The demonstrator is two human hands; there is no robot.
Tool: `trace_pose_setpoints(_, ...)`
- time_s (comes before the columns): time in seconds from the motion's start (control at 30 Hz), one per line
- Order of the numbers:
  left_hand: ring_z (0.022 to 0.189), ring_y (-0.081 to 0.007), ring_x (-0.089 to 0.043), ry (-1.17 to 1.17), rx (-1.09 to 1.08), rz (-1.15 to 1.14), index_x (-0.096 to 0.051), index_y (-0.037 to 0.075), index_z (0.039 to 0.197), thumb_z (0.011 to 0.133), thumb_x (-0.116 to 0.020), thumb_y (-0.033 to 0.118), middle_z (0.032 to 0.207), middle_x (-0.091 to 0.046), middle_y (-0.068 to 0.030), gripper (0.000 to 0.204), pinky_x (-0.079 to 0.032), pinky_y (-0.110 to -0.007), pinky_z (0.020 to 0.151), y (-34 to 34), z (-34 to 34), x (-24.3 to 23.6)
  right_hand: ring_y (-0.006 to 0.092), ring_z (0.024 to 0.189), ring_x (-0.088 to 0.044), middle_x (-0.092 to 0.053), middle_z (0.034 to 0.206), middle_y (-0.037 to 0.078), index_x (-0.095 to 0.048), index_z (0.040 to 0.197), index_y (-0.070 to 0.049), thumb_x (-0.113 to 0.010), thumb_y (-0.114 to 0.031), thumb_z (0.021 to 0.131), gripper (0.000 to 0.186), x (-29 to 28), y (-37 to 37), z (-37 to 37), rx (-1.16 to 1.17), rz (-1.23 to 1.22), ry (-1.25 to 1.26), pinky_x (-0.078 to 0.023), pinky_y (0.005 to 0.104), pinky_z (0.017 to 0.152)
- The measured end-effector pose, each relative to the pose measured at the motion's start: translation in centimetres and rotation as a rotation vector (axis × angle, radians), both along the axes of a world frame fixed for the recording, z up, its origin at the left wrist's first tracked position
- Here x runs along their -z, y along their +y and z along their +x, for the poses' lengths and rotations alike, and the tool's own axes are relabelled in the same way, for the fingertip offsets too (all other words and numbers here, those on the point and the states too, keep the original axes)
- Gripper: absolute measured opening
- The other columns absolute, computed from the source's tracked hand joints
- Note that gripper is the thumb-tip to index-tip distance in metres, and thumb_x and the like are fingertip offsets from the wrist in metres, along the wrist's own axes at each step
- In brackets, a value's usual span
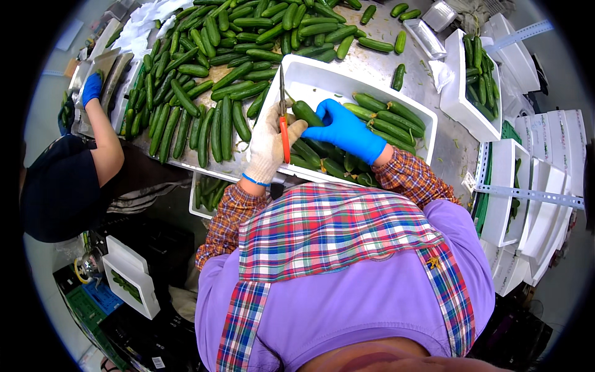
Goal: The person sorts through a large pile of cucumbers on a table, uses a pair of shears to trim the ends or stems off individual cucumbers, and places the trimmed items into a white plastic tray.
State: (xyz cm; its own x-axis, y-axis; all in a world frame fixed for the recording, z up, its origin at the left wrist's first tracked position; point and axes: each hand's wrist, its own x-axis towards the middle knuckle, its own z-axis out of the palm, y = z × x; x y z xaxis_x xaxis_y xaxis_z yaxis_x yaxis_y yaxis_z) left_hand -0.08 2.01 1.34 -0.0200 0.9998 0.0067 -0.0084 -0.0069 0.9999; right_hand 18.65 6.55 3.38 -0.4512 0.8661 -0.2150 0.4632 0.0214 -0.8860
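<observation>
My left hand (266, 144), in a white knit glove with a blue band at the wrist, is closed around orange-handled scissors (285, 139). The scissors' narrow blades point away from me. My right hand (353, 133), in a blue glove, grips a green cucumber (304, 112) between thumb and fingers, right beside the scissors. Both hands are over a white foam box (322, 69). Inside it, several cucumbers (396, 121) lie side by side on the right, and more cucumbers (334, 168) fill the near side, partly hidden by my right hand.
A large pile of cucumbers (235, 56) covers the metal table (378, 59) to the left and beyond. Another foam box with cucumbers (455, 93) stands at the right, near stacked white boxes (548, 146). On the left, a co-worker's blue-gloved hand (92, 87) reaches over a tray.
</observation>
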Motion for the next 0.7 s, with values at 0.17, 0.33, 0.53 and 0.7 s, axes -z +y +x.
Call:
trace_pose_setpoints(0.17, 0.087, -0.0145, -0.059, -0.235, -0.123, -0.069, -0.045, -0.003, 0.131, 0.082, -0.06, -0.005, 0.096, -0.061, -0.0073, 0.051, -0.049, -0.025, 0.082, 0.0, 0.0, 0.9, 0.011, 0.077, -0.064, -0.064, 0.084, 0.007, -0.053, 0.099, -0.004, -0.074, -0.028, 0.084, 0.035, -0.6, 2.3, 1.1, 0.106, -0.264, 0.142, -0.049, 0.0249, 0.066)
trace_pose_setpoints(0.33, 0.09, -0.0167, -0.059, -0.468, -0.18, 0.018, -0.042, 0.0, 0.134, 0.079, -0.054, -0.008, 0.102, -0.06, -0.0098, 0.057, -0.05, -0.028, 0.083, 0.4, -0.1, 3.0, 0.0298, 0.084, -0.065, -0.066, 0.092, 0.019, -0.056, 0.104, -0.003, -0.069, -0.031, 0.071, 0.045, 1.0, 4.0, 1.1, -0.085, 0.044, -0.332, -0.051, 0.0379, 0.076)
trace_pose_setpoints(0.53, 0.086, -0.0132, -0.058, -0.306, -0.194, 0.041, -0.041, -0.002, 0.133, 0.083, -0.058, -0.004, 0.098, -0.06, -0.0071, 0.053, -0.049, -0.024, 0.079, -0.2, 0.1, 1.0, 0.0377, 0.096, -0.064, -0.066, 0.103, 0.022, -0.062, 0.109, -0.005, -0.068, -0.036, 0.071, 0.049, 2.1, 3.7, -1.5, -0.409, 0.194, -0.629, -0.051, 0.0441, 0.083)
trace_pose_setpoints(0.7, 0.083, -0.0107, -0.057, -0.35, -0.196, 0.024, -0.045, 0.0, 0.13, 0.085, -0.056, -0.013, 0.096, -0.06, -0.0052, 0.048, -0.048, -0.02, 0.076, -0.4, 0.3, 0.4, 0.0371, 0.094, -0.065, -0.067, 0.103, 0.022, -0.065, 0.114, -0.005, -0.068, -0.037, 0.071, 0.053, 3.9, 3.9, -2.6, -0.543, 0.04, -0.576, -0.052, 0.0439, 0.083)
